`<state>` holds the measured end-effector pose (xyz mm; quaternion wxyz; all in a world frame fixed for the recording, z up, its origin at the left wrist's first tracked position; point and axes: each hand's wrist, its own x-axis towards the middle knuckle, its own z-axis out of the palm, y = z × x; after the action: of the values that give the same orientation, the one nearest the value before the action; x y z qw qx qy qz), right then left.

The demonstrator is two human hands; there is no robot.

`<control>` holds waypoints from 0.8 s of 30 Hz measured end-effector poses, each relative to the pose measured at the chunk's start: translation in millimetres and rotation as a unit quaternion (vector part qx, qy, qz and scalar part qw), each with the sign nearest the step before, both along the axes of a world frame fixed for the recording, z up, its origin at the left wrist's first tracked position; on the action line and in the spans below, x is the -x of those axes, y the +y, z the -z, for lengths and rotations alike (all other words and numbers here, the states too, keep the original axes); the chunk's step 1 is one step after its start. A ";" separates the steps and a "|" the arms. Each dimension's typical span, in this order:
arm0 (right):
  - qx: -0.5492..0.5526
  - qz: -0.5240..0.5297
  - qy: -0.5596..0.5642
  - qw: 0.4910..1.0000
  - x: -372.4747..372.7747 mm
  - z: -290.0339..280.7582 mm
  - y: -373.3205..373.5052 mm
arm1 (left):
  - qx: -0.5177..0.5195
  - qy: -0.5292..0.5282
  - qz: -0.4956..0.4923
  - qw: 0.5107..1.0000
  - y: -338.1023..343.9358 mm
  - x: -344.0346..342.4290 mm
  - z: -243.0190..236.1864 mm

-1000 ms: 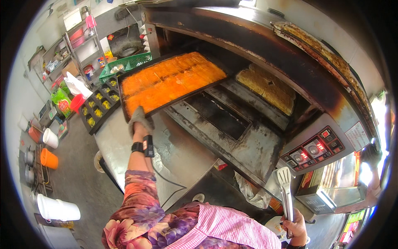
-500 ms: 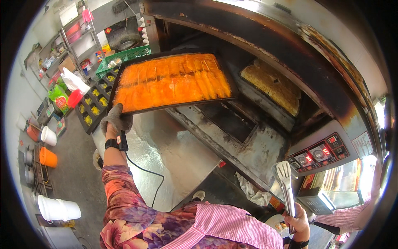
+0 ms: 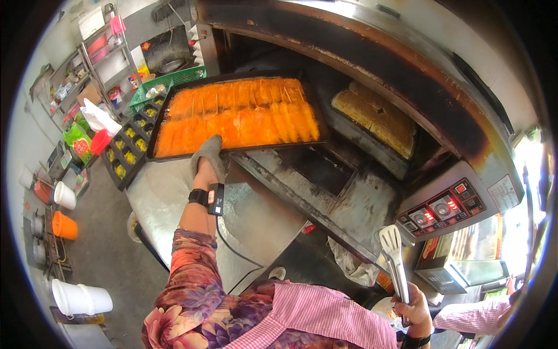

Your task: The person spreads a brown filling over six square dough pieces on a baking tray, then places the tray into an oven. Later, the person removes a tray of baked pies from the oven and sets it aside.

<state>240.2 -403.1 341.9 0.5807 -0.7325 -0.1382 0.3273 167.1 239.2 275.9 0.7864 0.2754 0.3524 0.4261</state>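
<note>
A dark baking tray (image 3: 273, 145) holds rows of glossy orange food pieces (image 3: 232, 113), with thin sticks showing among them. It sits across the oven's front opening, its left end near a dark mould pan. My left hand (image 3: 209, 158), in a grey mitt, grips the middle of the tray's near edge; its fingers under the rim are hidden. Down at the right, my right hand (image 3: 414, 305) is closed round the handle end of metal tongs (image 3: 396, 262), whose slotted head points up and away from the tray.
Deeper in the oven (image 3: 360, 174) lies another tray with a browned flat bake (image 3: 375, 119). Left of my tray are the mould pan (image 3: 125, 151) with yellow-green filling and a green basket (image 3: 168, 87). A steel table (image 3: 174, 192) stands below. Lit oven controls (image 3: 442, 209) and another person's checked sleeve (image 3: 474, 317) are at right.
My left hand has shifted right along the tray's near edge, from its left corner to nearer the middle. The tray sits slightly further left in view. My right hand still holds the tongs.
</note>
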 end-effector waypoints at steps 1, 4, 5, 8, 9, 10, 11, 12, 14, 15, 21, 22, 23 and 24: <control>0.012 0.002 -0.008 1.000 2.1 0.6 -3.3 | 0.010 0.004 0.003 1.000 -1.3 2.2 -2.0; 0.009 0.011 0.002 1.000 5.9 2.9 -10.7 | 0.038 0.004 -0.013 0.999 -9.2 11.4 -5.4; 0.010 0.022 0.010 1.000 6.2 3.6 -12.2 | 0.032 -0.008 -0.017 0.999 -12.6 16.4 -6.3; 0.011 0.035 0.026 0.999 4.8 6.7 -12.4 | 0.005 0.002 -0.014 1.000 -23.4 30.2 -9.4; 0.010 0.036 0.030 0.999 3.3 7.7 -11.0 | 0.006 0.017 0.008 1.000 -24.1 36.2 -11.8; -0.005 0.032 0.040 0.999 1.2 8.5 -8.9 | 0.006 0.028 0.030 0.999 -24.8 41.7 -13.4; 0.009 0.031 0.035 0.999 -1.2 9.2 -6.2 | 0.010 0.050 0.034 0.998 -25.1 46.2 -14.2; 0.008 0.027 0.036 0.999 -4.0 9.6 -3.1 | 0.013 0.069 0.039 0.997 -24.7 51.2 -14.2; 0.016 0.012 0.034 0.999 -9.9 9.6 3.9 | -0.020 0.065 0.057 0.996 -23.5 60.3 -11.0; 0.025 0.003 0.032 0.999 -12.6 9.2 7.5 | -0.055 0.044 0.071 0.995 -22.9 67.8 -7.8; 0.055 -0.016 0.016 0.998 -20.7 3.2 25.3 | -0.066 0.026 0.125 0.990 6.0 86.7 -1.2; 0.054 -0.019 0.014 0.998 -20.7 2.2 27.8 | -0.045 0.041 0.123 0.991 12.1 87.5 -1.2; 0.052 -0.016 0.018 0.998 -20.6 1.3 30.1 | -0.054 0.056 0.126 0.989 17.9 84.9 -0.9; 0.050 -0.013 0.022 0.998 -20.2 0.4 32.4 | -0.036 0.091 0.112 0.989 23.3 82.0 0.0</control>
<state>260.4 -370.8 341.5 0.5419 -0.7513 -0.1183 0.3577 85.2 262.6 275.9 0.7836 0.3789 0.3737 0.3206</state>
